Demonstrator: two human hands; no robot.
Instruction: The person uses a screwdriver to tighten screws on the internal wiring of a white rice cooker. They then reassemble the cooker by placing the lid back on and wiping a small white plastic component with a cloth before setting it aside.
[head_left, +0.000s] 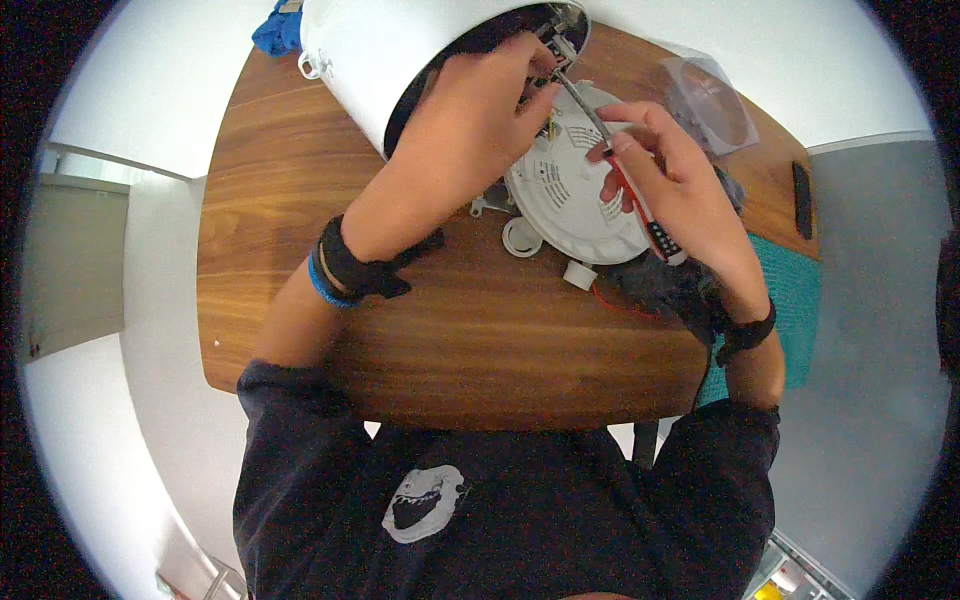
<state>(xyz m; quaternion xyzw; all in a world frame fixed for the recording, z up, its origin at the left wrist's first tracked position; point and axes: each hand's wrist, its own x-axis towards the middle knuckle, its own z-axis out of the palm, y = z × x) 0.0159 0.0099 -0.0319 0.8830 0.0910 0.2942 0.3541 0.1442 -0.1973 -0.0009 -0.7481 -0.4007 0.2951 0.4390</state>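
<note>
A white cylindrical appliance housing (375, 60) lies on its side at the far edge of the table, its dark opening toward the right. My left hand (480, 105) reaches across that opening, thumb and fingers closed around a small part among the inner mechanism (563, 40); what they grip is mostly hidden. In my right hand (675, 175) is a screwdriver (632, 190) with a red, white and black handle. Its metal shaft slants up and left, with the tip at the mechanism beside my left fingertips. Below the shaft sits a round white slotted plastic base (560, 190).
Near the base lie a white ring (522, 238), a small white cylindrical part (580, 275) and a thin red wire (625, 305). A clear plastic container (710, 105) stands far right, with a black bar-shaped object (802, 200) and a teal mat (790, 300) nearer. Blue cloth (278, 32) is far left.
</note>
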